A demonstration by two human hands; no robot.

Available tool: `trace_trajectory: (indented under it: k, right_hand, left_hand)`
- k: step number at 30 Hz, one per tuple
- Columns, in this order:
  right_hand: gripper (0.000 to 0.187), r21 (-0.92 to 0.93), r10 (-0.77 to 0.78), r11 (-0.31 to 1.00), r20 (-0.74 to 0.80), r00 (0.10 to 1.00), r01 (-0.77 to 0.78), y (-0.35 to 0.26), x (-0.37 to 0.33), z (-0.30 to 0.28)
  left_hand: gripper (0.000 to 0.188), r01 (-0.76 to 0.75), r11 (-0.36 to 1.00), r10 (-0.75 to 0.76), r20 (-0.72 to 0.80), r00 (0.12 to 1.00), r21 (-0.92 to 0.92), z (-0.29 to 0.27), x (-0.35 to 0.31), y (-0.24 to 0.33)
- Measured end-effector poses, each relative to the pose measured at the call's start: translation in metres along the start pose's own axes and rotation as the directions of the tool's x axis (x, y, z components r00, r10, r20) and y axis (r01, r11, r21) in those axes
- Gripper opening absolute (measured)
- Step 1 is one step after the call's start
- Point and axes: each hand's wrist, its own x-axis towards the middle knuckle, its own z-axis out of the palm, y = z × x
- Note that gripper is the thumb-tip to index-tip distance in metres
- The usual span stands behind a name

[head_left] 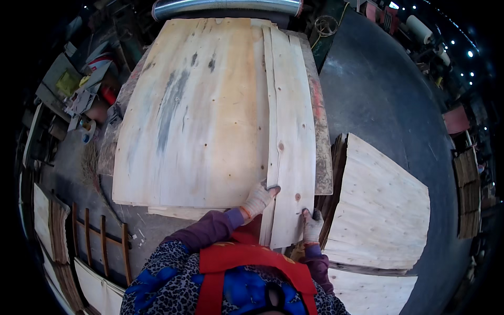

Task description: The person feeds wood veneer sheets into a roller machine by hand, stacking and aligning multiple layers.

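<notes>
Narrow wood sheet (pixel 292 152): one, knotted, right of centre, along the right side of the wide wood sheet (pixel 184 126), lower end jutting past it.
Left hand (pixel 258 200): gloved, gripping its left edge.
Right hand (pixel 313 226): gloved, pinching its lower right edge.
Handling: best shifted evenly, kept flat; thin wood may split.

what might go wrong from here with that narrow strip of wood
The narrow strip looks thin and has dark knots, so it might crack there if bent. Its near end reaches past the front edge of the large sheet, close to the red apron, so it could catch on the cloth. The right hand, at the strip's right edge, is close to the stack of sheets, so it might knock against those edges.
</notes>
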Motion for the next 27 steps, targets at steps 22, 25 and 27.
trace_trajectory:
  k: [22, 25, 27]
  right_hand:
    - [0.017, 0.177, 0.133, 0.969, 0.207, 0.969, -0.171, -0.035, -0.013, -0.036]
    - [0.010, 0.115, 0.184, 0.970, 0.240, 0.953, -0.216, -0.033, -0.011, -0.023]
    - [0.010, 0.130, 0.217, 0.959, 0.232, 0.948, -0.251, -0.027, -0.009, -0.012]
  left_hand:
    - [0.042, 0.075, 0.972, 0.079, -0.606, 0.792, 0.225, -0.241, -0.118, -0.020]
    - [0.048, 0.233, 0.965, -0.085, -0.700, 0.709, 0.118, -0.258, -0.133, -0.007]
    - [0.048, 0.358, 0.931, -0.309, -0.689, 0.655, -0.077, -0.287, -0.131, -0.041]
